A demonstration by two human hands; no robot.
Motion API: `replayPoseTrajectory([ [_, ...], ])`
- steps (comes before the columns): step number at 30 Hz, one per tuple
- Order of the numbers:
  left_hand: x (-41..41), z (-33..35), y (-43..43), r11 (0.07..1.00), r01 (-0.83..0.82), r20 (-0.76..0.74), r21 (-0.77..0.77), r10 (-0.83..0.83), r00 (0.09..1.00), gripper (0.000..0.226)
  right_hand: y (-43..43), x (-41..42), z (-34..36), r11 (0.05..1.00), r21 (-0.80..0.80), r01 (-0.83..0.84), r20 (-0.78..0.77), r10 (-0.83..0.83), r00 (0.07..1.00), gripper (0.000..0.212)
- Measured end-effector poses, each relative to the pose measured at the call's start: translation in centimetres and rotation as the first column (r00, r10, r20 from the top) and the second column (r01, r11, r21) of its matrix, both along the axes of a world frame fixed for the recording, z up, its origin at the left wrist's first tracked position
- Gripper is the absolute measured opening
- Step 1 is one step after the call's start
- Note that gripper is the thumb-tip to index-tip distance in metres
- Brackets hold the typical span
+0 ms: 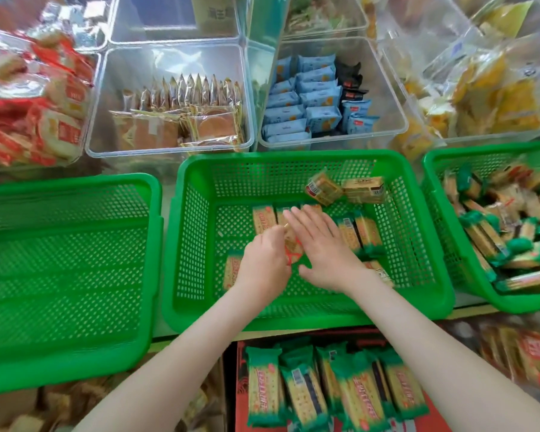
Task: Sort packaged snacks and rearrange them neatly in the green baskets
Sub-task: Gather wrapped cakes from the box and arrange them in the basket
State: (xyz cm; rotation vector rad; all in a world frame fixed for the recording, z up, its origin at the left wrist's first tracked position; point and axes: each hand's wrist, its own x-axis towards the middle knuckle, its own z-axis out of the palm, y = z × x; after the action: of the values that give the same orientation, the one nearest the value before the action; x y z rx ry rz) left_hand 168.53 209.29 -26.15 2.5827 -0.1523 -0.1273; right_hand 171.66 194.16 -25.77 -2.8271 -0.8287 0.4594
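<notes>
Head view: both hands work inside the middle green basket [293, 159]. The left hand [264, 260] has its grip closed, fingers curled onto the edge of a red-ended cracker packet [293, 248] that lies on the basket floor. The right hand [325, 247] keeps an open grip, with straight fingers laid flat over the same packet and the row of packets [264, 218] behind it.

These packets should be light, with slick, crinkly film around a brittle stack of crackers. They look stiff along their length but easy to crack if bent or squeezed. The safest hold is probably across the two long edges at mid-length, not by the crimped ends, which would let the packet swing.

The row lies flat with long axes running away from the person, and the green-ended packets [359, 232] to the right are parallel to it. The held one points roughly the same way, its red end nearest the person and slightly skewed. Two loose packets [323, 187] at the back wall sit askew, out of line with the row.
</notes>
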Motion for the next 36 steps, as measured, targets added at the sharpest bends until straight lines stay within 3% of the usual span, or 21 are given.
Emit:
replayPoseTrajectory([
  [3,-1.9,0.6,-0.7,0.994,0.097,0.252,-0.049,-0.081,0.964,0.059,-0.7,-1.2,1.4,0.993,0.02,-0.114,0.018,0.114,0.993,0.099],
  [5,-3.3,1.0,-1.3,0.99,0.131,0.3,0.046,-0.138,0.944,0.065,-1.4,-2.4,2.1,0.991,0.037,-0.132,0.117,0.127,0.985,0.093],
  [9,-6.1,2.2,-2.5,0.964,0.076,0.287,0.253,-0.15,0.946,0.062,-3.5,-4.8,3.4,0.998,0.054,-0.041,0.33,0.021,0.944,0.074],
  [16,-10.0,3.4,-6.7,0.962,0.076,0.221,0.261,-0.137,0.966,0.078,-8.6,-9.9,4.6,0.946,0.165,0.28,0.375,-0.323,0.869,0.072],
  [24,-14.0,4.6,-18.8,0.94,0.293,0.174,0.174,-0.322,0.931,0.077,-22.5,-16.2,4.8,0.74,0.254,0.623,0.277,-0.672,0.686,0.073],
  [29,-15.9,3.8,-29.9,0.91,0.391,0.198,0.136,-0.412,0.889,0.064,-34.6,-18.9,3.0,0.55,0.24,0.8,0.189,-0.834,0.518,0.075],
  [33,-16.6,1.5,-38.5,0.881,0.457,0.126,0.124,-0.471,0.873,0.054,-45.0,-20.8,0.2,0.356,0.225,0.907,0.073,-0.934,0.349,0.076],
  [36,-16.0,-1.0,-43.4,0.866,0.47,0.112,0.17,-0.491,0.864,0.056,-51.4,-21.7,-1.9,0.28,0.18,0.943,0.035,-0.96,0.279,0.077],
])
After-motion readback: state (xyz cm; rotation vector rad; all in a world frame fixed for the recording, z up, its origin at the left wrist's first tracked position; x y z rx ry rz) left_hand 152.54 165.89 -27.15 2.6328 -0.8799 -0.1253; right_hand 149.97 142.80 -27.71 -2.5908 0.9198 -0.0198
